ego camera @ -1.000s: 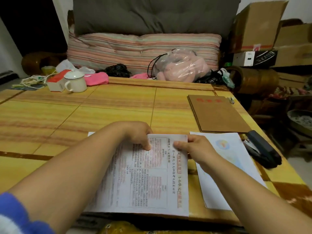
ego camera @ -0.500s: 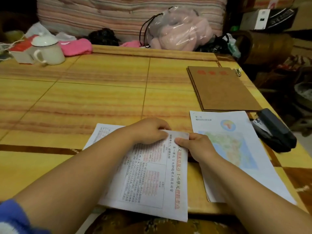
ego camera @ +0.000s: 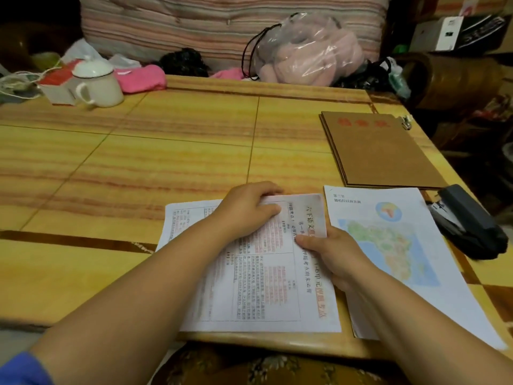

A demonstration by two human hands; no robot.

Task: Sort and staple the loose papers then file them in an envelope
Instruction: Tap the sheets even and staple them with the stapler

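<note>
Head view: compared with half a second ago, the camera has tipped a little lower and the top sheet of the printed papers [ego camera: 266, 276] now lifts at its far right corner, where before it lay flatter. The left hand [ego camera: 247, 211] has its fingers curled over the far edge of that sheet, gripping it. The right hand [ego camera: 333, 252] pinches the sheet's right edge with the thumb on top. The two hands are close together but not touching.

The papers lie at 6 o'clock on the surface [ego camera: 125, 162], their near edge just short of its near rim. Just beside them at 4 o'clock lies a map sheet [ego camera: 394, 245], its near corner hanging over the rim and partly covered by the right forearm. A black stapler [ego camera: 469, 226] sits at 3 o'clock, touching or nearly touching the map sheet's right edge, close to the right rim. A brown envelope [ego camera: 374, 151] lies at 2 o'clock, near the far right corner. From 9 to 12 o'clock the yellow striped top is open.

A white lidded mug [ego camera: 97, 83] stands at 10 o'clock next to a red and white box [ego camera: 57, 84]. Behind the far edge are a pink cloth [ego camera: 138, 77], a clear bag [ego camera: 308, 48] of pink stuff and a striped cushion [ego camera: 194, 23]. Cardboard boxes [ego camera: 455, 31] sit at 1 o'clock.
</note>
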